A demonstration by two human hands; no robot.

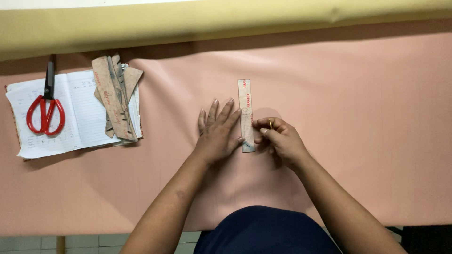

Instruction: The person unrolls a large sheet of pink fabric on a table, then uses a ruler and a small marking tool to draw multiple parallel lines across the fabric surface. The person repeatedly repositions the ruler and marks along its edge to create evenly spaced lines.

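My left hand (217,133) lies flat on the pink cloth (329,117), fingers spread, its fingertips and thumb pressing the left edge of a narrow cardboard strip (245,106) that stands lengthwise on the cloth. My right hand (278,139) sits just right of the strip, fingers pinched on a small thin yellow marker (270,123) whose tip meets the strip's right edge.
At the far left, an open lined notebook (80,117) carries red-handled scissors (45,110) and a stack of brown cardboard pattern pieces (115,96). A yellowish roll of fabric (212,21) runs along the far edge. The table's near edge and tiled floor show below.
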